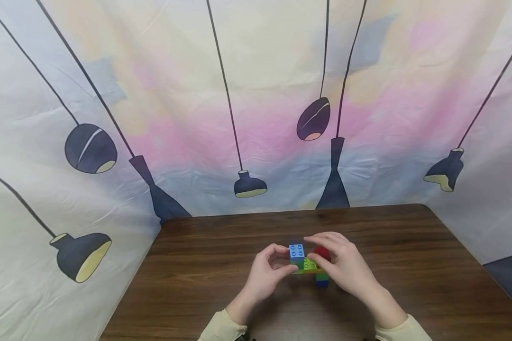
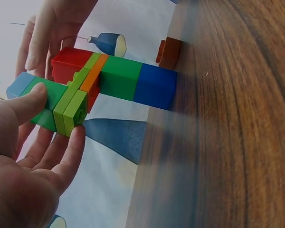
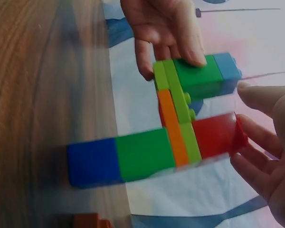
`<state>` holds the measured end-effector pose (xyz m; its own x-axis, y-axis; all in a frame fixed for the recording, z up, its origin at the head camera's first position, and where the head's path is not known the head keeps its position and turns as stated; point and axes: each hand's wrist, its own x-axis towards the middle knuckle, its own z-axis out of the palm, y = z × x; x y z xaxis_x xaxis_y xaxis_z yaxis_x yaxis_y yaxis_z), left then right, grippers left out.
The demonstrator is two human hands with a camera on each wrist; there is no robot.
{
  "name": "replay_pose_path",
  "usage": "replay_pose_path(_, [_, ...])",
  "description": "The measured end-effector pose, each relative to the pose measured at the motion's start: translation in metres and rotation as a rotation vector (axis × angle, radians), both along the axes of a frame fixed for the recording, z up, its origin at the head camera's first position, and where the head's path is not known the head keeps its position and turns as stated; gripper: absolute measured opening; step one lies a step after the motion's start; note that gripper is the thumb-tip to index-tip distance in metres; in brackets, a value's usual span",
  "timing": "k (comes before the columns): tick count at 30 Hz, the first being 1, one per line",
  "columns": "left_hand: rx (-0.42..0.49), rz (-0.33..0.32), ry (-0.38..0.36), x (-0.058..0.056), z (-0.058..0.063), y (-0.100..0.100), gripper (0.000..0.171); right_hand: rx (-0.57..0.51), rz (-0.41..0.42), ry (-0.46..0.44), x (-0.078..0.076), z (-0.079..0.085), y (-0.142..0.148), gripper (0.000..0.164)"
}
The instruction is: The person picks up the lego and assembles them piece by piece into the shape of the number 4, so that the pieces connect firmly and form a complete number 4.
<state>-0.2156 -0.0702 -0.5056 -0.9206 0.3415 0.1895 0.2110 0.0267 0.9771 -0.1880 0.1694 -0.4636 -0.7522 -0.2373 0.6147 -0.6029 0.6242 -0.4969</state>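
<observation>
A toy building-brick structure [image 1: 309, 264] stands on the table on a leg of dark blue brick [image 2: 155, 86] and green brick [image 2: 121, 76]. Across the leg lie flat orange [image 3: 173, 128] and lime [image 3: 175, 90] bricks. On top, a red brick [image 3: 216, 135] sits at one end, a green brick capped by a light blue brick [image 1: 296, 251] at the other. My left hand [image 1: 268, 269] pinches the raised green-and-lime end between thumb and fingers. My right hand [image 1: 345, 259] is spread around the red brick's side, its thumb near the light blue brick; whether its fingertips touch is unclear.
A loose orange-brown brick [image 2: 170, 53] lies on the wooden table [image 1: 187, 274] beyond the structure; the head view does not show it. Behind the table's far edge hangs a cloth [image 1: 277, 156] printed with lamps.
</observation>
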Motion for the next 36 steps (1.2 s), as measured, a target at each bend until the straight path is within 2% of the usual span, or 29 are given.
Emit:
replay_pose_path(6, [0.004,0.017,-0.009,0.000,0.002,-0.002,0.033,-0.028,-0.055,-0.028,-0.005,0.005,0.014,0.040])
replay_pose_path(9, [0.010,0.027,-0.020,0.000,0.002,-0.002,0.033,-0.018,-0.082,-0.090,-0.008,0.006,0.023,0.039])
replay_pose_path(14, [0.027,0.035,-0.030,0.001,0.002,-0.002,0.033,0.012,-0.084,-0.251,-0.012,-0.001,0.043,0.040])
replay_pose_path(18, [0.032,0.036,-0.025,0.001,0.001,-0.001,0.032,0.048,-0.029,-0.435,-0.016,-0.016,0.063,0.042])
replay_pose_path(21, [0.026,0.041,-0.017,0.000,0.001,-0.001,0.033,0.062,0.062,-0.593,-0.017,-0.028,0.077,0.050])
replay_pose_path(24, [0.022,0.044,-0.015,0.000,0.002,-0.002,0.033,0.083,0.157,-0.705,-0.018,-0.038,0.086,0.058])
replay_pose_path(27, [0.010,0.043,-0.017,0.000,0.004,-0.003,0.033,0.110,0.231,-0.741,-0.020,-0.046,0.090,0.061])
replay_pose_path(30, [-0.003,0.043,-0.020,-0.001,0.005,-0.004,0.032,0.112,0.260,-0.751,-0.021,-0.051,0.089,0.058])
replay_pose_path(36, [-0.007,0.042,-0.011,-0.003,0.003,-0.004,0.032,0.104,0.195,-0.800,-0.022,-0.054,0.086,0.047])
